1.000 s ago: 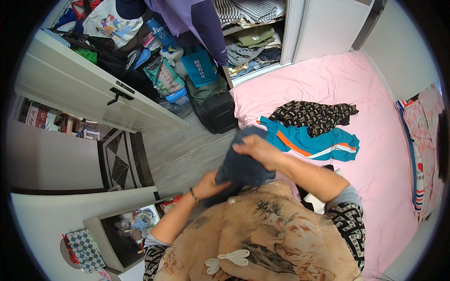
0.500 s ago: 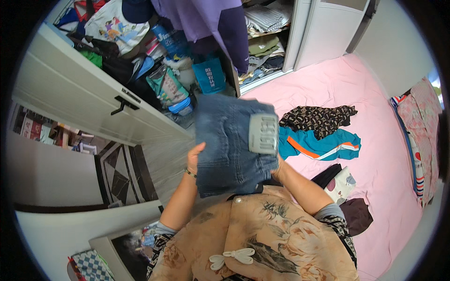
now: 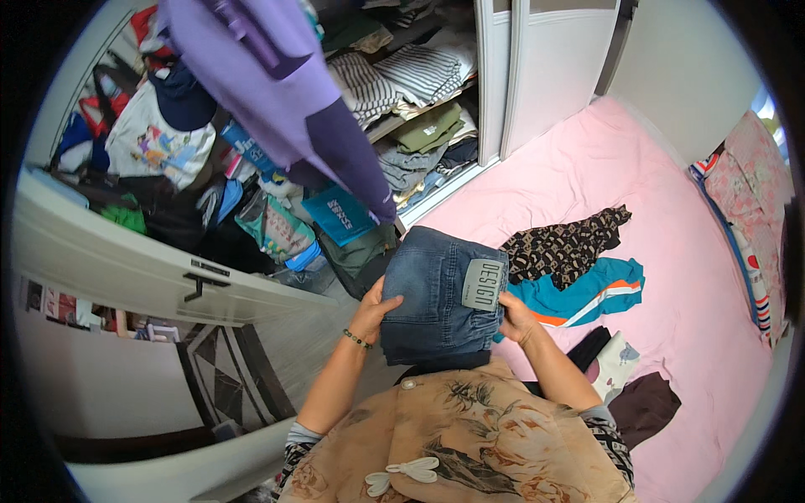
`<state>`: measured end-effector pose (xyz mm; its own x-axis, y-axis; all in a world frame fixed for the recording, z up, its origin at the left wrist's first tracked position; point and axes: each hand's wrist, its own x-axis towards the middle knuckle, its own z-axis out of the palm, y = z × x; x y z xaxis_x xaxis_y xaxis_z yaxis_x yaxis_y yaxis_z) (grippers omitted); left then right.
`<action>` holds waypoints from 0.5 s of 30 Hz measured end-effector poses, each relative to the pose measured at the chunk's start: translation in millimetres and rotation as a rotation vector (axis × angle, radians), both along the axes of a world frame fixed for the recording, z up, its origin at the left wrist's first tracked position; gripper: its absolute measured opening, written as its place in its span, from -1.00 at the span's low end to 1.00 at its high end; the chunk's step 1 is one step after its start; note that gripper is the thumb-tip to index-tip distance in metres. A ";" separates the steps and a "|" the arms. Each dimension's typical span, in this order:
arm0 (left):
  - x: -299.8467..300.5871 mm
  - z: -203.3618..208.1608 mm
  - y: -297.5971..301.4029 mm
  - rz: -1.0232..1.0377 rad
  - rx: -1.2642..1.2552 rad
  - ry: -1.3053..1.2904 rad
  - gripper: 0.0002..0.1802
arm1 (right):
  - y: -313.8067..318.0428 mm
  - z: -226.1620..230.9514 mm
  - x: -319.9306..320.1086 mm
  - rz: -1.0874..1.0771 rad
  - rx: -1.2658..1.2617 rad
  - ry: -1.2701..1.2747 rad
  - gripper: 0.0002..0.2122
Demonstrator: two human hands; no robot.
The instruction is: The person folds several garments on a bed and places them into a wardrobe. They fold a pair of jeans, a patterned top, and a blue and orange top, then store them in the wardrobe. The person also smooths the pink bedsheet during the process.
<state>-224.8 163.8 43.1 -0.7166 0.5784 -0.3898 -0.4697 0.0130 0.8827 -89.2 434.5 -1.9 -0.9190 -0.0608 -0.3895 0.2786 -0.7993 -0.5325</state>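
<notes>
Jeans (image 3: 412,281), folded, held up before the person, beside the bed (image 3: 679,323). Left hand (image 3: 369,315) clasps one side, thumb on top; right hand (image 3: 518,319) grips the other (grey patch (image 3: 484,285) close by). On bed: teal garment (image 3: 587,293) touching patterned one (image 3: 566,246).

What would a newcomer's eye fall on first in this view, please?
First, probably the folded blue denim garment in the middle, held between the left hand and right hand. Then the purple garment hanging at upper left, and the pink sheet spread on the right.
</notes>
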 end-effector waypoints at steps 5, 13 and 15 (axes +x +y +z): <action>-41.3 -1.3 50.0 -0.004 0.024 -0.032 -0.25 | 56.1 0.2 -34.6 -0.027 -0.239 -0.034 -0.57; -87.3 -18.3 130.1 -0.113 -0.108 0.018 -0.26 | 111.6 -20.4 -56.6 -0.033 -0.041 -0.151 -0.20; -96.7 -19.5 145.9 -0.147 -0.138 0.014 -0.25 | 127.1 -24.2 -51.9 -0.096 -0.276 -0.009 -0.15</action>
<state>-321.5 309.6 23.5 -0.6341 0.6193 -0.4630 -0.4415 0.2016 0.8743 -141.0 561.6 -26.1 -0.9224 -0.0782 -0.3781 0.1981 -0.9365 -0.2895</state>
